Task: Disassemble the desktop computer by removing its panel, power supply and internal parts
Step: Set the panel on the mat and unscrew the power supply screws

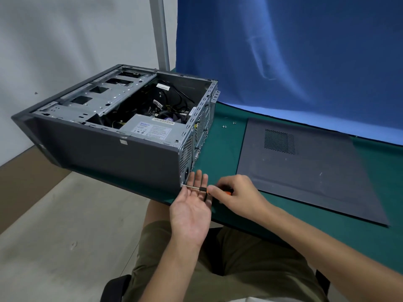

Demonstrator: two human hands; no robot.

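Olive shorts (250,269) of a seated person are seen nearest the lens, at the edge of a green-topped table (224,153). At left, an opened desktop computer case (104,149) is laid on its side on that table, its left end overhanging the floor. A metal drive cage (98,99), black cables (174,97) and the grey power supply (152,128) are exposed inside, the supply seated against the rear wall.

At the case's lower rear corner, the left hand (192,205) is held palm up with straight fingers close together, under the shaft of a screwdriver (196,187). The tip is set against that corner. Whether the shaft rests on the fingers cannot be told. The orange-and-black handle is gripped by the curled fingers of the right hand (235,195).

Two loose screws (224,126) are seen on the table beyond the hands, between the case and the removed side panel (305,171), which lies flat at right. A blue backdrop (283,51) is hung behind.
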